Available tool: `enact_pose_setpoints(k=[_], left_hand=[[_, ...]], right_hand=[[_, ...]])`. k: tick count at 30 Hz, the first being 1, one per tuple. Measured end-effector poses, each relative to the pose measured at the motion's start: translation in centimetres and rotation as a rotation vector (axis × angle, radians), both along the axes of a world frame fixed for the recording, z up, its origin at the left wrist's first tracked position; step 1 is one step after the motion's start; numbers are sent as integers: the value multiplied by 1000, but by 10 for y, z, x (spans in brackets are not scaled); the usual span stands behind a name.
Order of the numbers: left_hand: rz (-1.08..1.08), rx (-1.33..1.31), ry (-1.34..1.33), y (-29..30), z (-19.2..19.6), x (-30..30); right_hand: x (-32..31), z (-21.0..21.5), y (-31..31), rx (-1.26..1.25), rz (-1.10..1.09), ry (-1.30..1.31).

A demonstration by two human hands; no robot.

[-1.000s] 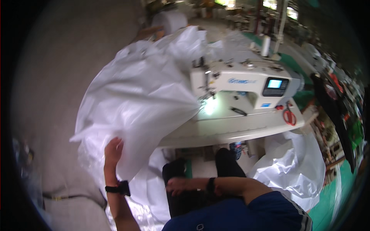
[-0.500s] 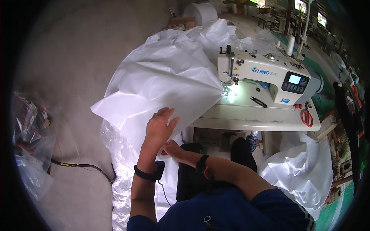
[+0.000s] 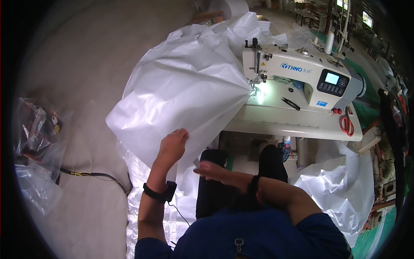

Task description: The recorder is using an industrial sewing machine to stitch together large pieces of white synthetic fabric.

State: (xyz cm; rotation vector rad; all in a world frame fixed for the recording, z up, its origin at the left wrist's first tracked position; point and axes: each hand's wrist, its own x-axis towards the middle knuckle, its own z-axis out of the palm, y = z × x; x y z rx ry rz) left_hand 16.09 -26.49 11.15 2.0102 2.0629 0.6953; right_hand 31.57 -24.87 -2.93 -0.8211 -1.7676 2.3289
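Observation:
A large white plastic sheet [image 3: 185, 82] spreads over the left of the table and hangs down in folds. One edge of it runs to the needle area of a white sewing machine [image 3: 297, 71], where a lamp glows. My left hand [image 3: 173, 144] is closed on the sheet near its lower edge, fingers curled over the material. To its right, above my lap, my right hand [image 3: 211, 170] is apart from the sheet. Its fingers point left and are blurred, so I cannot make out their position or whether they hold anything.
Black thread snips [image 3: 290, 103] and red-handled scissors [image 3: 346, 125] lie on the sewing table [image 3: 276, 125]. More white sheeting [image 3: 336, 190] is heaped at lower right. Clear plastic bags [image 3: 39, 134] rest on the floor at left, near a black cable [image 3: 101, 176].
My left hand has gone from spread fingers to closed on the sheet, and sits slightly lower. My right hand has moved right, away from the left wrist and the sheet. The view has shifted slightly.

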Motion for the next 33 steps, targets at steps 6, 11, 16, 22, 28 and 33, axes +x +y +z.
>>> enact_pose_setpoints(k=[6, 11, 16, 22, 28, 33], left_hand=[[110, 295, 565, 2, 7, 25], [145, 194, 823, -6, 4, -3], [193, 357, 670, -1, 47, -5], [58, 399, 656, -20, 56, 5], [139, 433, 628, -31, 61, 32], [325, 482, 679, -15, 47, -1]], right_hand=[[-51, -20, 28, -205, -252, -55], [-41, -17, 0, -514, -260, 132], [49, -2, -22, -568, 270, -394], [62, 64, 24, -235, -107, -2], [1, 40, 90, -367, -566, 67], [-26, 15, 61, -227, -458, 143]])
